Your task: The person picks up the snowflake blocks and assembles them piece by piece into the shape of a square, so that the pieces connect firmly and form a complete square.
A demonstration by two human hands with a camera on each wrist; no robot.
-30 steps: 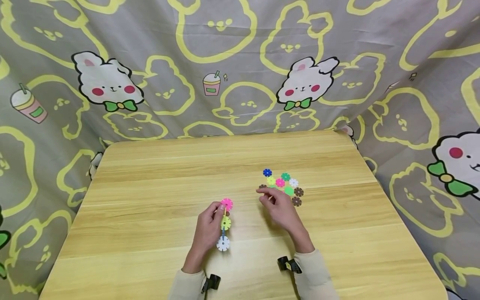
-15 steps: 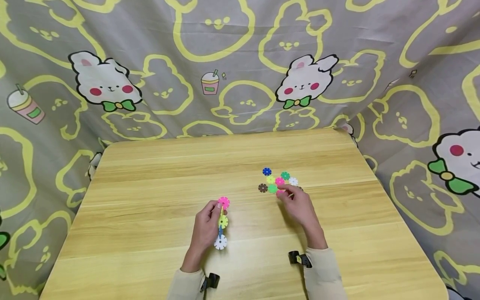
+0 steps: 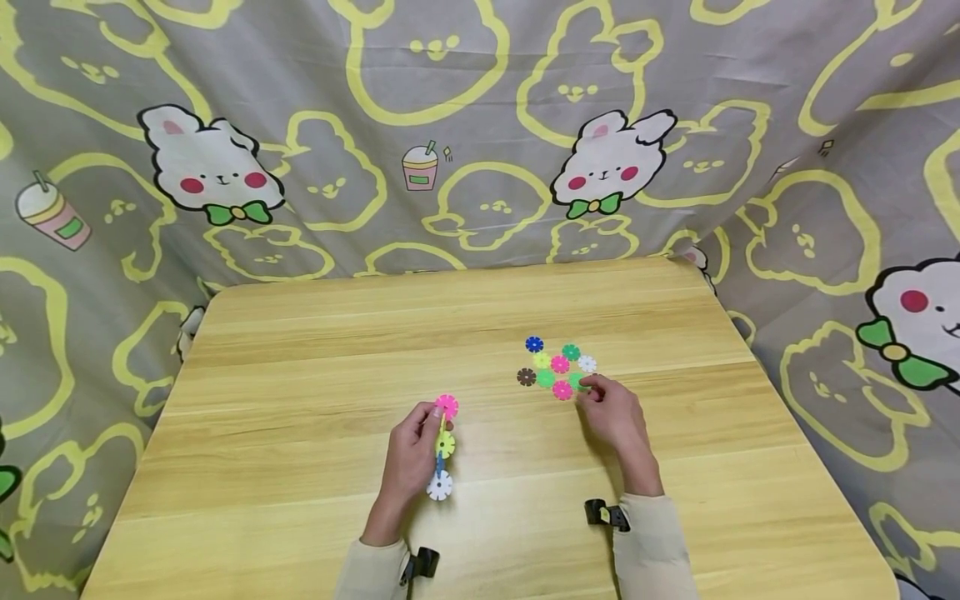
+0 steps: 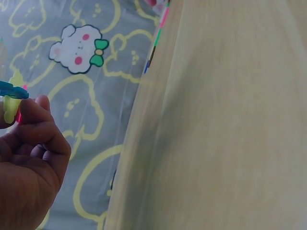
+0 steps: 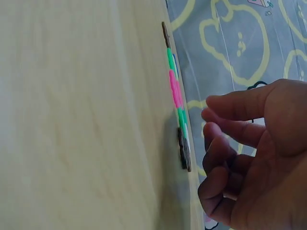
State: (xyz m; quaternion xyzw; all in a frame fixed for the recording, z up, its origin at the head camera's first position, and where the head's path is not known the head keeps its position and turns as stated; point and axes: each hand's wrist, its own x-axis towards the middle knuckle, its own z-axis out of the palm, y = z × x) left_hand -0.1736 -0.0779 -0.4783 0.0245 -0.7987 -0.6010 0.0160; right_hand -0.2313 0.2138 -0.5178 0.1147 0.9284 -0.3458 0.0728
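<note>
My left hand [image 3: 411, 446] pinches a chain of interlocking snowflake discs near its top. A pink disc [image 3: 447, 406] is uppermost, a yellow-green disc [image 3: 446, 445] sits lower, and a white disc [image 3: 439, 485] hangs at the bottom. Between these last two, a blue disc [image 3: 439, 464] shows edge-on; in the left wrist view the blue disc [image 4: 13, 90] juts past the fingertips. My right hand [image 3: 617, 415] hovers over the right side of the loose discs, fingers loosely bent and holding nothing. Brown discs [image 5: 183, 151] lie below it in the right wrist view, hidden by the hand in the head view.
Loose discs lie flat in a cluster on the wooden table [image 3: 300, 358], among them a dark blue disc [image 3: 534, 344], a brown disc [image 3: 527, 377] and a lower pink disc [image 3: 562, 390]. A patterned curtain [image 3: 480, 225] surrounds the table's back and sides.
My right hand has moved rightward across the loose discs, uncovering those on the left and covering the brown ones on the right. The left hand and its chain have shifted only slightly.
</note>
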